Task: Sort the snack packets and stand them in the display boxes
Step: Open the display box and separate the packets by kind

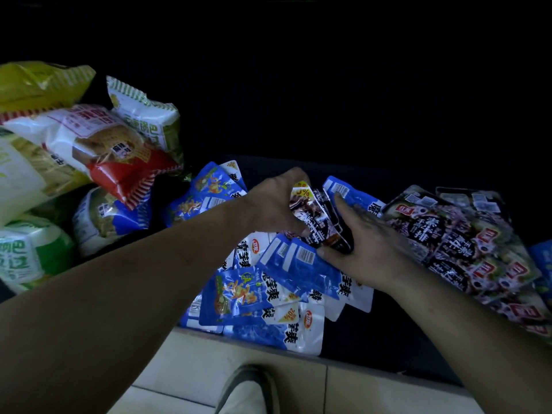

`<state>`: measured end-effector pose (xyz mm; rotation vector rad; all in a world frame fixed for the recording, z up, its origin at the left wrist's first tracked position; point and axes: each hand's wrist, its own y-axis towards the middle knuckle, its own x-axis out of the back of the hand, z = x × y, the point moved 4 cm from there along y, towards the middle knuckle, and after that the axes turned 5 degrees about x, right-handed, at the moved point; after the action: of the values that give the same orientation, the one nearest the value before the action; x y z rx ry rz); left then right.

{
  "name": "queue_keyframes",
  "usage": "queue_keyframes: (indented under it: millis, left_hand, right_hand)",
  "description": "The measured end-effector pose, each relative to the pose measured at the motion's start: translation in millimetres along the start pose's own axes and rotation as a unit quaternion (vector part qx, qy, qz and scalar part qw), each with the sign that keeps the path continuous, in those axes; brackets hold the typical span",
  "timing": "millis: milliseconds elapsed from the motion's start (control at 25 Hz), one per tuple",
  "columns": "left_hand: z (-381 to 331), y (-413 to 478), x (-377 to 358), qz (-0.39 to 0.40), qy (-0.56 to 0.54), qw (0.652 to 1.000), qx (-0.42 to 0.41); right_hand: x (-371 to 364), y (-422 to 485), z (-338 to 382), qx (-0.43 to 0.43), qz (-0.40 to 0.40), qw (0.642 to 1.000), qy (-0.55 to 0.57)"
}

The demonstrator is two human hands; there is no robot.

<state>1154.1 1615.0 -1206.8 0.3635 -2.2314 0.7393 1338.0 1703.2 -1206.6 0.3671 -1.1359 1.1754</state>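
Head view: left hand [268, 204], likely right hand [364, 246], grip dark packets [313, 213]; blue packets [239, 294] beneath, bags [98, 138] left.

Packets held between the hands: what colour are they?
The held packets are mostly black with white lettering; head view.

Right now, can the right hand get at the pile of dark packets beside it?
Probably yes: the dark pile lies uncovered beside the right hand, though that hand holds a stack.
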Motion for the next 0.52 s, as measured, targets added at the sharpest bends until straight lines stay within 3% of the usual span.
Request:
queue_keyframes:
  millis: [160, 280, 360, 520]
  left_hand:
    - [-15, -19, 36, -0.087, -0.05, 0.994, -0.046]
    - [-30, -40, 69, -0.143, -0.106, 0.978, -0.109]
    - [-47, -60, 77, -0.15, -0.188, 0.959, -0.148]
    - [-67, -87, 42, -0.151, -0.393, 0.903, -0.08]
  right_hand:
    - [8, -3, 1, -0.02, 0.011, 0.99, 0.139]
    - [23, -12, 12, -0.005, -0.072, 0.938, 0.339]
    - [36, -23, 21, 0.027, -0.126, 0.923, 0.362]
    - [63, -48, 20, 0.044, -0.214, 0.881, 0.42]
